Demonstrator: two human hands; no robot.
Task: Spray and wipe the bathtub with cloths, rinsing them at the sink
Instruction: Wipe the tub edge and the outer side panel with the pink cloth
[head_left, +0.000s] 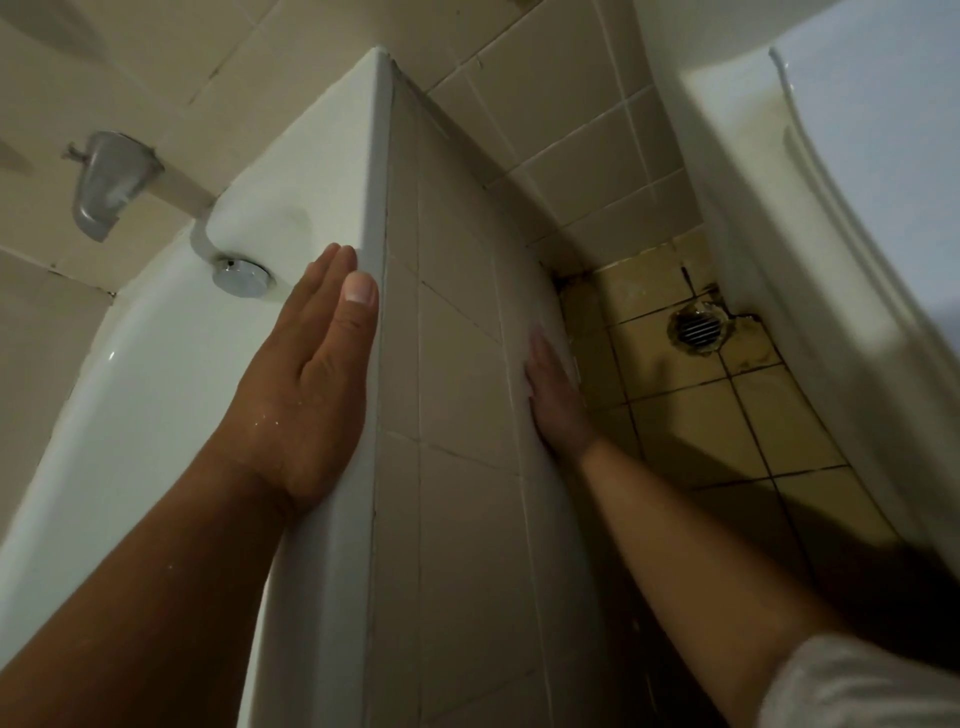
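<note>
The left hand (306, 374) lay flat, grip open, on the bathtub rim (337, 171) running straight ahead, nearer the basin (130, 364); the right hand (553, 384), also open, pressed the tiled side panel (457, 364).

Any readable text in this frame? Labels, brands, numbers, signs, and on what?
None: no text, label, brand or number can be read in this view.
The tub, spout, overflow cap, tiles, floor drain and white fixture on the right all show plain, unmarked surfaces.
</note>
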